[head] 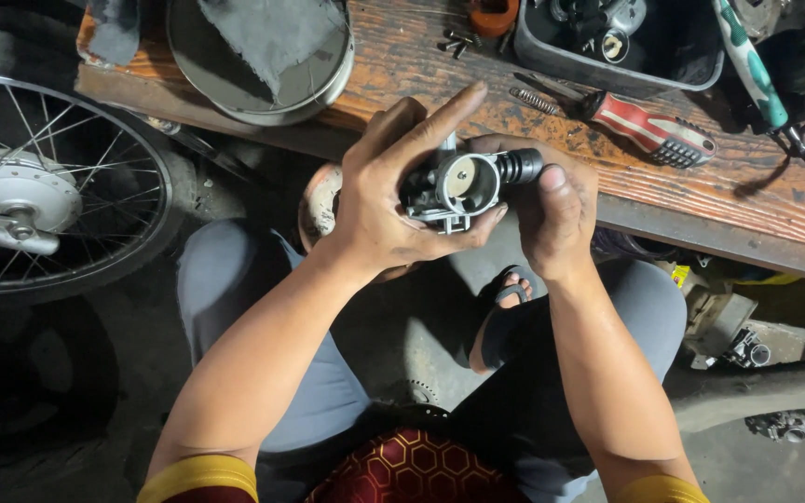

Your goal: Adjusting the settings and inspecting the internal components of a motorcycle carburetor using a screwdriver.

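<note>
Item: small metal throttle body [454, 189], round bore with brass-coloured disc, black ribbed hose stub to one side; held in the air just in front of the wooden counter [701, 200]. Left hand [386, 200] is closed around its left side, index finger stretched over the top. Right hand [552, 210] is closed on the hose end. On the counter beyond it are seen: red-handled screwdriver [649, 130], grey tray [621, 56], round metal pan [258, 56]; a spoked wheel [48, 186] is left of the counter

Dull grey cast-metal carburettor body [449, 191] with a ribbed black rubber hose [519, 166] (matt); behind it, the worn, scratched reddish wooden bench [701, 191] looks rough.
</note>
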